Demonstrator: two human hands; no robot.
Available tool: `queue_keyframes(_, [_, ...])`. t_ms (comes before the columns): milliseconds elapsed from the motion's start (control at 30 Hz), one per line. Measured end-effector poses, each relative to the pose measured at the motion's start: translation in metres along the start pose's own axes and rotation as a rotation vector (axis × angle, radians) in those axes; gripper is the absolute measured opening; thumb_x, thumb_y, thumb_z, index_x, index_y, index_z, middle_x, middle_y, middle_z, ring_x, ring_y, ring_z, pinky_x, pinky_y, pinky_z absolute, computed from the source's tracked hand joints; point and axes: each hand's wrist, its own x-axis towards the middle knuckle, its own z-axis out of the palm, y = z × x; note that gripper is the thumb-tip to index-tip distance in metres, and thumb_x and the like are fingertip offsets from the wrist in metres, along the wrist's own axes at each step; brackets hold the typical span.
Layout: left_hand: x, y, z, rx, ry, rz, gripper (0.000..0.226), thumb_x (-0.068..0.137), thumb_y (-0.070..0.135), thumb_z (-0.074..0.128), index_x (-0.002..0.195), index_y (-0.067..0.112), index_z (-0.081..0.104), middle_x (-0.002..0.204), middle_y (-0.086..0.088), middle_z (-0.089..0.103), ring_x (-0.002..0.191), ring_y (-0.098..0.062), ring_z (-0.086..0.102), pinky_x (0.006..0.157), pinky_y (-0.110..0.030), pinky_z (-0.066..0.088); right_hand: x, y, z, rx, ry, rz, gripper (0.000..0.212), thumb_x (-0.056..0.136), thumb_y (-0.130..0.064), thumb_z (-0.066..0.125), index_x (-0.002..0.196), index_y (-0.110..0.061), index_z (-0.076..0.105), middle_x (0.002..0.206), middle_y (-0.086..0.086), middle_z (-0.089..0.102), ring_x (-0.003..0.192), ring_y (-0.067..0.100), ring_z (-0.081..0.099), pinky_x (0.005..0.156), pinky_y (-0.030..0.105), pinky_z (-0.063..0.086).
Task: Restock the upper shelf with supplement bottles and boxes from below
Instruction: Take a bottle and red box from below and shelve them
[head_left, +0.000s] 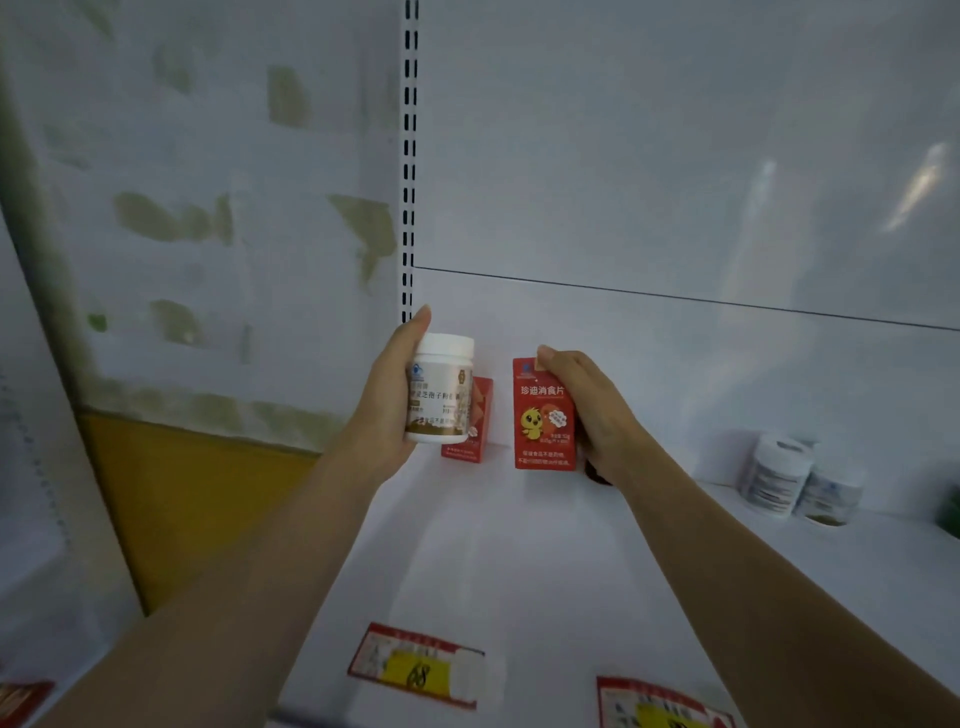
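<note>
Holding a white bottle (440, 389) in left hand (387, 410) and a red box (543, 415) in right hand (597, 415), over the shelf (519, 545) at frame centre; one red box (475, 421) and two bottles (800, 483) stocked, mostly bare, early going.

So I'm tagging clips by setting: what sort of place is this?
Probably a pharmacy or shop: a white metal display shelf with red-and-yellow price tags on its edge, stocked with white plastic supplement bottles.
</note>
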Motion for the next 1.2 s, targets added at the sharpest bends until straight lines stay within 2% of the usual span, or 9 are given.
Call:
queue_keyframes(100, [0.023,0.0,-0.012,-0.008,-0.05,-0.054,0.051,0.076,0.059,0.06,0.09,0.01,0.06,0.073,-0.013,0.064,0.057,-0.025,0.062,0.06,-0.031,0.053,0.022,0.013,0.005,-0.085,0.023,-0.037,0.037,0.082,-0.042,0.068,0.11,-0.018,0.06,0.097,0.001,0.071,0.084,0.019,0.071,0.074,0.034,0.058])
queue_keyframes(267, [0.048,0.0,-0.026,0.001,-0.093,-0.081,0.051,0.085,0.057,0.05,0.074,0.009,0.065,0.067,-0.013,0.064,0.051,-0.024,0.062,0.055,-0.029,0.054,0.049,0.038,0.009,-0.052,0.064,0.025,0.047,0.08,-0.025,0.075,0.12,-0.011,0.056,0.113,0.009,0.068,0.1,0.025,0.069,0.088,0.042,0.056])
queue_keyframes(433, [0.066,-0.005,-0.037,-0.001,-0.124,-0.106,0.054,0.086,0.056,0.049,0.068,0.009,0.066,0.066,-0.014,0.062,0.05,-0.025,0.06,0.054,-0.028,0.053,0.059,0.06,0.015,0.097,0.125,0.075,0.041,0.084,-0.013,0.069,0.121,-0.006,0.052,0.11,0.01,0.065,0.092,0.022,0.067,0.073,0.034,0.056])
queue_keyframes(733, [0.075,-0.018,-0.046,-0.015,-0.144,-0.126,0.057,0.088,0.054,0.047,0.054,0.015,0.072,0.06,-0.008,0.065,0.049,-0.021,0.062,0.057,-0.03,0.053,0.061,0.069,0.031,0.137,0.196,0.035,0.042,0.085,-0.017,0.069,0.124,-0.015,0.054,0.114,0.008,0.064,0.091,0.019,0.068,0.07,0.032,0.057])
queue_keyframes(833, [0.073,-0.017,-0.05,-0.022,-0.148,-0.138,0.054,0.087,0.054,0.049,0.058,0.014,0.071,0.062,-0.009,0.065,0.05,-0.022,0.062,0.057,-0.03,0.053,0.061,0.072,0.032,0.125,0.227,0.02,0.04,0.085,-0.019,0.07,0.122,-0.021,0.055,0.117,0.008,0.063,0.095,0.021,0.067,0.076,0.034,0.057])
queue_keyframes(967, [0.072,-0.015,-0.056,-0.01,-0.124,-0.145,0.048,0.085,0.054,0.051,0.071,0.011,0.065,0.064,-0.011,0.064,0.051,-0.023,0.061,0.057,-0.03,0.054,0.06,0.075,0.033,0.13,0.275,-0.017,0.039,0.087,-0.018,0.067,0.122,-0.025,0.051,0.122,0.005,0.052,0.103,0.022,0.062,0.071,0.027,0.054])
queue_keyframes(1067, [0.072,-0.017,-0.059,0.0,-0.121,-0.157,0.047,0.084,0.055,0.053,0.076,0.01,0.064,0.067,-0.01,0.064,0.053,-0.022,0.062,0.059,-0.03,0.054,0.058,0.076,0.035,0.117,0.289,-0.021,0.038,0.088,-0.018,0.066,0.122,-0.021,0.05,0.117,0.003,0.054,0.105,0.023,0.061,0.07,0.026,0.053])
queue_keyframes(1133, [0.072,-0.018,-0.061,0.022,-0.117,-0.159,0.046,0.084,0.056,0.053,0.078,0.011,0.064,0.07,-0.01,0.063,0.056,-0.022,0.062,0.063,-0.031,0.053,0.056,0.075,0.036,0.012,0.313,-0.033,0.044,0.088,-0.022,0.066,0.127,-0.018,0.047,0.111,-0.002,0.055,0.099,0.015,0.06,0.068,0.02,0.05])
queue_keyframes(1200, [0.07,-0.018,-0.061,0.039,-0.12,-0.162,0.047,0.084,0.056,0.053,0.08,0.011,0.064,0.07,-0.01,0.063,0.057,-0.023,0.061,0.065,-0.032,0.053,0.052,0.073,0.034,-0.215,0.32,-0.041,0.055,0.085,-0.031,0.068,0.131,-0.013,0.045,0.114,-0.001,0.057,0.094,0.008,0.059,0.069,0.016,0.047])
